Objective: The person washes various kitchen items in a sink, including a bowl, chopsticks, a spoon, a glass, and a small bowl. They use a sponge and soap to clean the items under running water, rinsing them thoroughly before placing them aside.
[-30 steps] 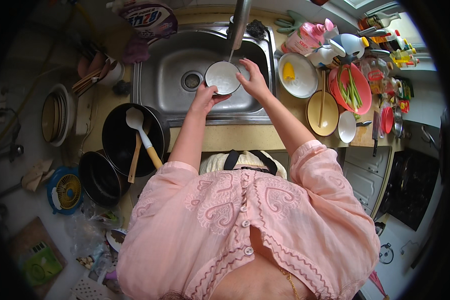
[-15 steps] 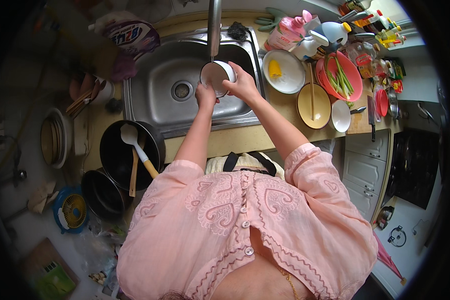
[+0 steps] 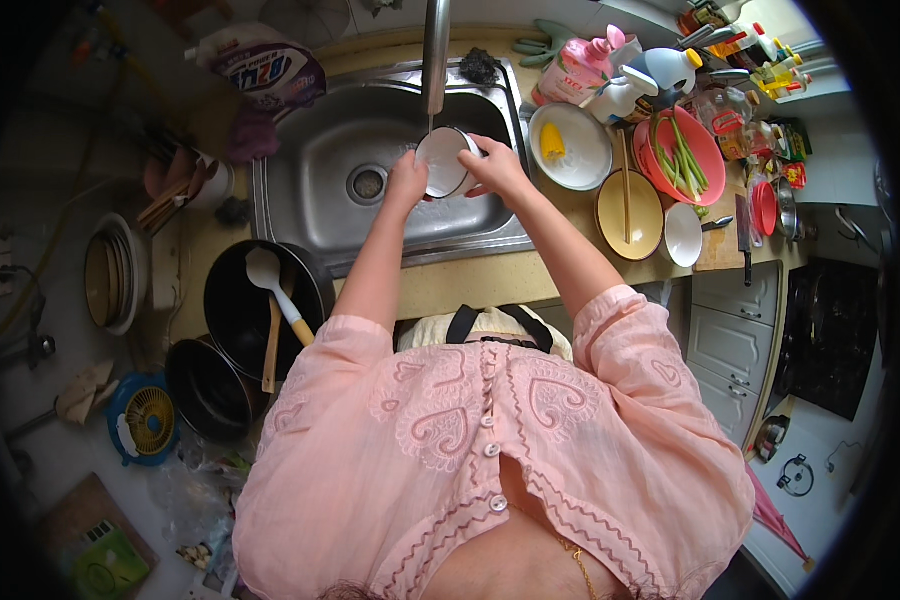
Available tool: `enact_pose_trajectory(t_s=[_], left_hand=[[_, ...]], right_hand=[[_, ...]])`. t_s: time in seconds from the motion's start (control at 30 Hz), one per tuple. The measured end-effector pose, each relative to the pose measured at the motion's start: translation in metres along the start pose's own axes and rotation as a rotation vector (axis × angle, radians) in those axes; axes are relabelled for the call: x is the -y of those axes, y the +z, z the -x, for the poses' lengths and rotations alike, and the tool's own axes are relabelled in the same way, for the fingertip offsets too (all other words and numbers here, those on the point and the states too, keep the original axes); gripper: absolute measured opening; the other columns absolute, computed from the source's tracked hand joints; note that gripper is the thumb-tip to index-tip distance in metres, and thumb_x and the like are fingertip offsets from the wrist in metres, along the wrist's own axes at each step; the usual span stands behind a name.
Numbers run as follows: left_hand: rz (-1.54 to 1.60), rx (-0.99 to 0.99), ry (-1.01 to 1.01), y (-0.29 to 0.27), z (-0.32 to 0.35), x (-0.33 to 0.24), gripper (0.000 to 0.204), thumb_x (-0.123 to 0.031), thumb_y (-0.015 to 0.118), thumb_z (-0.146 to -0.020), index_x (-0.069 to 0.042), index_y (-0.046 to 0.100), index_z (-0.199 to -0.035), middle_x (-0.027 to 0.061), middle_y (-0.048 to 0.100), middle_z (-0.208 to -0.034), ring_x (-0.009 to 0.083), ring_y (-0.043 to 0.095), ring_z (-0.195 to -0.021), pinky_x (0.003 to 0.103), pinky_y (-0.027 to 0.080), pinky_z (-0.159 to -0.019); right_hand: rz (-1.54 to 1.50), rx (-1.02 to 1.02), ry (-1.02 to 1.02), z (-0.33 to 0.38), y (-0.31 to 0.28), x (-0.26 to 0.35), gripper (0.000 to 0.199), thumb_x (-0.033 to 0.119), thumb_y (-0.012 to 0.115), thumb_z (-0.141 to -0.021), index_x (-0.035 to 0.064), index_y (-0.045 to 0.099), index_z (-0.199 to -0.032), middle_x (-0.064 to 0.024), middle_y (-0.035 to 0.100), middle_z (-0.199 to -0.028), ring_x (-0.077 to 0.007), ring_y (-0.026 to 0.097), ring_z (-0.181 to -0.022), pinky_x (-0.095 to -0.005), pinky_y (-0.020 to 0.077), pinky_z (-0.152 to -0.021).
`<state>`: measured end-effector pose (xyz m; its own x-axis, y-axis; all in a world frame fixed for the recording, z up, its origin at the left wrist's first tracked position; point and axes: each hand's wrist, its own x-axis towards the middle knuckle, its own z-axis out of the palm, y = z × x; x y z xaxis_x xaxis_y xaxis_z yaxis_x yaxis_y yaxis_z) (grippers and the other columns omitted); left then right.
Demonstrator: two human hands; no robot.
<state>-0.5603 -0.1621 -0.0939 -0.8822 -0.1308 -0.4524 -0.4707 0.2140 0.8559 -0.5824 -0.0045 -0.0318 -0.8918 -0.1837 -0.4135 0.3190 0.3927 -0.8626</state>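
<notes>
White bowl (image 3: 442, 162): held over steel sink (image 3: 320, 190), directly under faucet (image 3: 435, 55), tilted. Left hand (image 3: 406, 182) grasps its left rim; right hand (image 3: 494, 165) grasps its right rim. Bowl sits between both palms.

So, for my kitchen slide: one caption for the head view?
Both hands hold a small white bowl under the faucet over a steel sink.

Both hands hold a small white bowl (image 3: 443, 160) over the steel sink (image 3: 320, 150), under the tap (image 3: 435, 55): left hand (image 3: 406, 182) at its left rim, right hand (image 3: 494, 166) at its right. A black wok (image 3: 240, 310) with a white ladle (image 3: 270, 275) sits left of the sink.
</notes>
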Motion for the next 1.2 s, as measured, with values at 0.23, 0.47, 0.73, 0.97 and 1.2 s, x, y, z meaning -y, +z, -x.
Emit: enact_pose_trajectory(t_s=[0.23,0.47,0.73,0.97,1.2], left_hand=[[-0.205,-0.173,0.393,0.007,-0.001,0.018,0.038,-0.015,0.061,-0.074,-0.002,0.049,-0.108,0.0203,0.061,-0.088,0.0360,0.057,-0.091,0.044,0.046,-0.077],[0.048,-0.155,-0.335,0.001,0.023,-0.026,0.033,-0.030,0.051,-0.083,0.000,0.061,-0.090,0.0213,0.062,-0.087,0.0374,0.057,-0.092,0.046,0.044,-0.077],[0.079,-0.140,0.383,0.015,0.000,0.033,0.044,-0.002,0.056,-0.074,-0.008,0.040,-0.114,0.0214,0.057,-0.100,0.0369,0.055,-0.097,0.041,0.043,-0.081],[-0.513,-0.069,0.128,-0.005,0.001,-0.008,0.024,-0.016,0.050,-0.080,-0.008,0.051,-0.104,0.0229,0.057,-0.097,0.0363,0.055,-0.093,0.041,0.043,-0.077],[0.113,-0.074,0.577,0.008,0.007,0.022,0.027,-0.009,0.052,-0.077,-0.006,0.051,-0.104,0.0217,0.059,-0.093,0.0360,0.055,-0.095,0.040,0.043,-0.080]], right_hand=[[0.023,0.202,0.060,-0.006,-0.009,0.006,0.055,0.031,0.059,-0.071,0.0015,0.051,-0.116,-0.0153,0.058,-0.100,-0.0251,0.063,-0.080,-0.0336,0.0566,-0.054],[0.036,-0.013,-0.182,0.015,0.026,-0.012,0.087,0.043,0.067,-0.071,0.0045,0.021,-0.135,-0.0193,0.049,-0.112,-0.0267,0.057,-0.094,-0.0338,0.0561,-0.062],[0.013,0.126,-0.069,0.008,0.009,0.001,0.069,0.020,0.060,-0.065,0.0043,0.036,-0.128,-0.0179,0.055,-0.104,-0.0240,0.061,-0.085,-0.0347,0.0573,-0.057],[-0.123,0.233,0.066,-0.004,-0.003,-0.005,0.059,0.022,0.056,-0.070,0.0051,0.041,-0.125,-0.0155,0.053,-0.106,-0.0266,0.060,-0.087,-0.0374,0.0574,-0.059],[-0.059,0.349,0.114,-0.005,-0.012,0.003,0.055,0.027,0.054,-0.073,0.0066,0.044,-0.123,-0.0146,0.053,-0.108,-0.0267,0.060,-0.088,-0.0363,0.0569,-0.058]])
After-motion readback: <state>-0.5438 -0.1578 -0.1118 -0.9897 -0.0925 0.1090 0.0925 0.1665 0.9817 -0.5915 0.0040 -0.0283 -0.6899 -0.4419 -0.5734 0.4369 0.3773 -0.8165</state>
